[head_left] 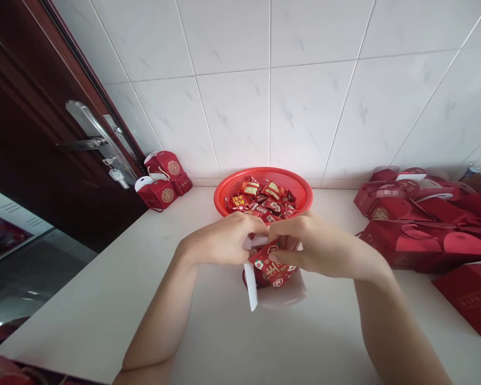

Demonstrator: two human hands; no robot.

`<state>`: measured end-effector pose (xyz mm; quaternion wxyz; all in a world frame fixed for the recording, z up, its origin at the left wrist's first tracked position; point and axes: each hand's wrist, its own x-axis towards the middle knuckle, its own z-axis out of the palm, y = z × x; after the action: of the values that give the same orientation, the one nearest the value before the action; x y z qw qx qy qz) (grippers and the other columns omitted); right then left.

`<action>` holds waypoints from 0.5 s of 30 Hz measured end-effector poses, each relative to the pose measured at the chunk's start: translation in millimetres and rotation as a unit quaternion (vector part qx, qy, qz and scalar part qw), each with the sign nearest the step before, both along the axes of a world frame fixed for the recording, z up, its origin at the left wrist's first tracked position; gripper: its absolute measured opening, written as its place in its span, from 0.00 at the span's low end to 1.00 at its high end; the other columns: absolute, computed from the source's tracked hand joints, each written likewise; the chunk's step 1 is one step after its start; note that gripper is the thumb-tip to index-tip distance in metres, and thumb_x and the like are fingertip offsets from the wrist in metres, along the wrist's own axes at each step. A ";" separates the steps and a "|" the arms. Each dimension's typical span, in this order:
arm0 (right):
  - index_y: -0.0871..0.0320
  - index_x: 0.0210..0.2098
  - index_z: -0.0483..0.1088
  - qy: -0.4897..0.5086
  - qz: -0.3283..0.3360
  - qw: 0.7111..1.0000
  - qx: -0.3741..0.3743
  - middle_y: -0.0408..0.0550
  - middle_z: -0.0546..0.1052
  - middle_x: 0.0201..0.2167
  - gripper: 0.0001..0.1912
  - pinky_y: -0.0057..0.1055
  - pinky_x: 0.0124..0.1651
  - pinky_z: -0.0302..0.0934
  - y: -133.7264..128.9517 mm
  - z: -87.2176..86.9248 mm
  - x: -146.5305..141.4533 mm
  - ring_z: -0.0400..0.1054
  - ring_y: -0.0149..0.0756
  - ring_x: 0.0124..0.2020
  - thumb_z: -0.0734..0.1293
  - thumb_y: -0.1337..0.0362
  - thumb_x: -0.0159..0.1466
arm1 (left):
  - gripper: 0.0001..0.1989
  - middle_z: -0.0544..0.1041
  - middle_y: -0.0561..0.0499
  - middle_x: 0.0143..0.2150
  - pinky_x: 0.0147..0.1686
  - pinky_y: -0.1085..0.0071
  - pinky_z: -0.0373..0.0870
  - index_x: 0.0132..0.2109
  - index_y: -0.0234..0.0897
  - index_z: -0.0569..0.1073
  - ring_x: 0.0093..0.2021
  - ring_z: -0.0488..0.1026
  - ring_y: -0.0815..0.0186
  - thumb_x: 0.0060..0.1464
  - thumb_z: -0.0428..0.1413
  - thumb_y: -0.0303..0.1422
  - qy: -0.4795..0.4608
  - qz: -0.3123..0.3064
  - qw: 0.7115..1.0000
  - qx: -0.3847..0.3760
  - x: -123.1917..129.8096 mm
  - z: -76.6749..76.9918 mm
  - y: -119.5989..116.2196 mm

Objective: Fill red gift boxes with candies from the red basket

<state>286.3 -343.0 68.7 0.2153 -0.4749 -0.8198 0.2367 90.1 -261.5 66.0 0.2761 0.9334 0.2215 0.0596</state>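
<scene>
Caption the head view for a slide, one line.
Left hand and right hand meet at a red packet, just in front of a red basket of wrapped sweets.

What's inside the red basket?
Inside the red basket are wrapped candies, mostly red, some showing gold. Lower layers and the basket's floor are covered; the hands hide part of the near rim.

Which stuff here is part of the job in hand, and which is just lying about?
In use, by the look of it:
- red printed packet, in the right hand
- open box under the hands
- red basket of wrapped sweets, probably

Lying about, untouched:
- two red boxes by the door
- heap of red boxes, right
- keys at the door lock
</scene>
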 end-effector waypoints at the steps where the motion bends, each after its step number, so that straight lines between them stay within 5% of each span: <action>1: 0.57 0.38 0.79 -0.025 0.002 1.000 -0.002 0.42 0.77 0.26 0.10 0.28 0.30 0.55 1.3 -2.4 -3.1 0.66 0.30 0.25 0.67 0.75 0.62 | 0.11 0.79 0.53 0.35 0.35 0.71 0.67 0.36 0.38 0.78 0.36 0.75 0.62 0.45 0.57 0.22 0.013 0.001 1.000 -0.005 -0.1 -0.5 1.9; 7: 0.58 0.38 0.77 -0.129 -0.010 0.992 -0.002 0.41 0.71 0.22 0.14 0.29 0.26 0.45 6.4 -14.6 -18.6 0.58 0.28 0.22 0.63 0.78 0.62 | 0.10 0.80 0.53 0.36 0.36 0.72 0.66 0.34 0.37 0.78 0.37 0.75 0.63 0.43 0.57 0.21 0.035 -0.003 0.999 -0.024 -0.7 -3.6 11.7; 15: 0.59 0.31 0.73 -0.246 -0.056 0.967 -0.030 0.48 0.74 0.28 0.13 0.29 0.24 0.46 9.1 -28.7 -32.2 0.66 0.33 0.25 0.61 0.79 0.63 | 0.08 0.79 0.53 0.34 0.36 0.72 0.66 0.32 0.36 0.77 0.35 0.75 0.64 0.44 0.57 0.22 0.008 -0.027 0.999 -0.022 -0.8 -6.6 12.5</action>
<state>254.1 -333.9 39.9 0.0061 -0.5699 -0.8122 0.1245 89.2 -248.9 59.4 0.2960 0.9334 0.1993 0.0394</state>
